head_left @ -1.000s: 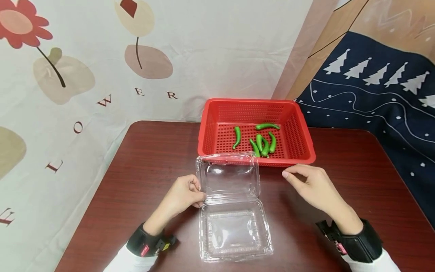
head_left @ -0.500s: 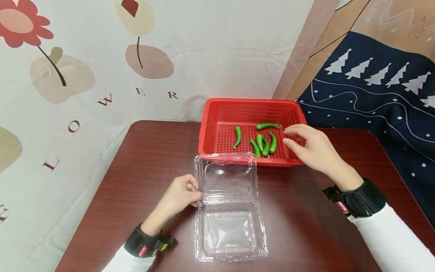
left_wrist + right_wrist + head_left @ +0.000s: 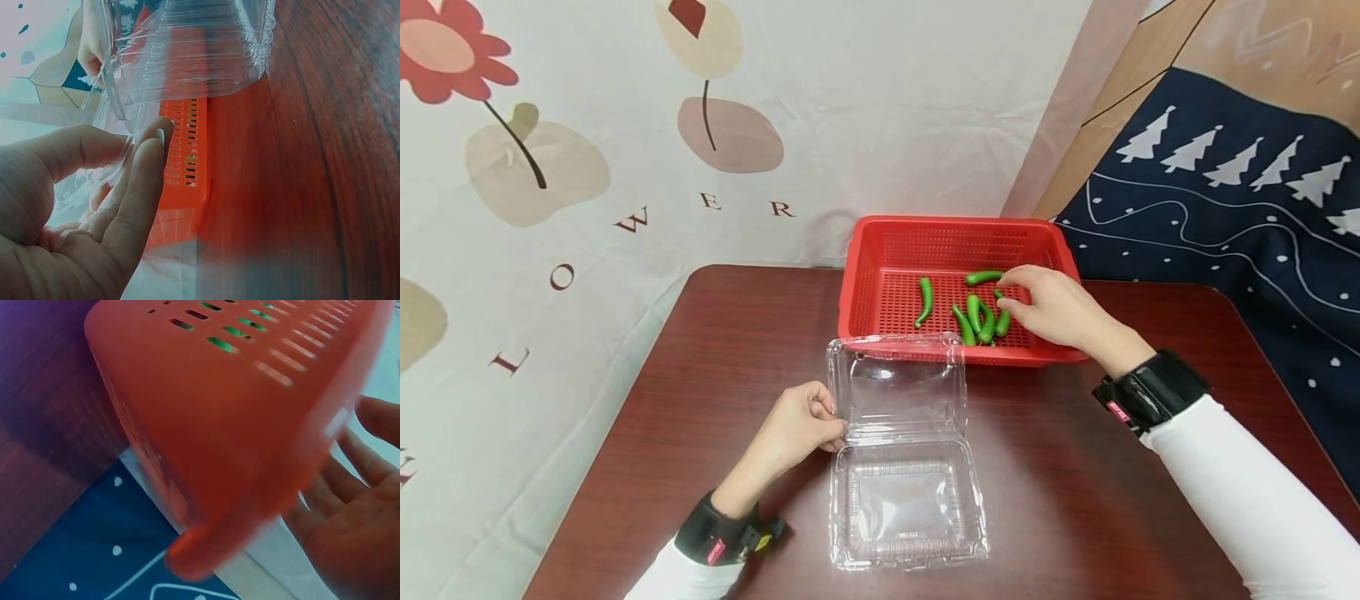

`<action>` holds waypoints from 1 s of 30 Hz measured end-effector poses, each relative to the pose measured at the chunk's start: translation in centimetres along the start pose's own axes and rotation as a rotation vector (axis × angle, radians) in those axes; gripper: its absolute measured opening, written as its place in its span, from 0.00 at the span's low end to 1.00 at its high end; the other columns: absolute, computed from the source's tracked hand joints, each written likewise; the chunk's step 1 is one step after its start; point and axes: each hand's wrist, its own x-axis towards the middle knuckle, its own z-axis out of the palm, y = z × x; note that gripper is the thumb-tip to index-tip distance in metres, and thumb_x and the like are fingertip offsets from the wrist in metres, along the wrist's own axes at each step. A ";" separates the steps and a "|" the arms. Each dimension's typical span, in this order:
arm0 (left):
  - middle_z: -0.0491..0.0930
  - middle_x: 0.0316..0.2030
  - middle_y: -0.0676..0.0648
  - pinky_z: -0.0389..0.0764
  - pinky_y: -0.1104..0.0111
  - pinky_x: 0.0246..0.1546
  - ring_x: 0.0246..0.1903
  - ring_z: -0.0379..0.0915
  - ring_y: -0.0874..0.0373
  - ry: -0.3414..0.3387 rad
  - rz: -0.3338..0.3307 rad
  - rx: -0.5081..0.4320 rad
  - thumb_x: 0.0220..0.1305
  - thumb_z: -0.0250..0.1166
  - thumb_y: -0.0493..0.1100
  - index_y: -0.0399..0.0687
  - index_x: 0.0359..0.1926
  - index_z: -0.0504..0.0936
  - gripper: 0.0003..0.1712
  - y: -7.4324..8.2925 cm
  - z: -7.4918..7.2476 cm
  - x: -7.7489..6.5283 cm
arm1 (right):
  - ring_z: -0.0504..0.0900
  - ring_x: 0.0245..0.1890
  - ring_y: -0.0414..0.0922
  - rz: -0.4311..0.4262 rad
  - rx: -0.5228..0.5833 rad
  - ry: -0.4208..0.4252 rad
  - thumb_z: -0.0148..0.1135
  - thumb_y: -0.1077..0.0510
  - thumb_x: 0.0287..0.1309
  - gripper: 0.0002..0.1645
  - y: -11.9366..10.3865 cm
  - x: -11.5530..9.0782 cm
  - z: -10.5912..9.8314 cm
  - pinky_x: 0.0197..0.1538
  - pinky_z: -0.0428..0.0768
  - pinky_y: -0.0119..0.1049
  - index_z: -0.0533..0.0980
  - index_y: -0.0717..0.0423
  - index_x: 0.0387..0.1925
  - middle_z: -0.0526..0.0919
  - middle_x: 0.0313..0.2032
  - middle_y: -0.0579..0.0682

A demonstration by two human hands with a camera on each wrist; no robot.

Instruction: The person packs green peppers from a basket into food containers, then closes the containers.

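Observation:
A clear plastic clamshell container (image 3: 908,546) lies with its lid (image 3: 898,392) raised, the lid's far edge overlapping the basket's front. Near the hinge, my left hand (image 3: 796,427) pinches the container's left edge; in the left wrist view the thumb and fingers (image 3: 140,178) meet at the thin plastic. A red perforated basket (image 3: 865,223) holds several green chili peppers (image 3: 925,302). Over its right side reaches my right hand (image 3: 1056,308), thumb and fingers apart, fingertips beside the peppers at right and partly covering them. The right wrist view shows that hand beyond the basket wall (image 3: 206,437).
Everything stands on a dark red-brown wooden table (image 3: 722,333). Behind it hangs a white cloth (image 3: 880,108) with printed flowers and letters. A navy cloth (image 3: 1240,217) with white trees covers the right side. Each wrist wears a black strap (image 3: 1153,392).
My right hand has gone from in front of the basket, up over its right rim, then left and inward to the peppers. The left hand and container shift only slightly left.

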 end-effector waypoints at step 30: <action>0.86 0.24 0.42 0.90 0.63 0.27 0.22 0.85 0.53 0.002 0.012 0.004 0.57 0.69 0.26 0.34 0.34 0.73 0.11 0.2 -0.1 0.0 | 0.77 0.39 0.52 0.055 -0.146 -0.388 0.68 0.73 0.51 0.29 1.9 2.9 3.4 0.40 0.78 0.43 0.85 0.58 0.56 0.86 0.45 0.57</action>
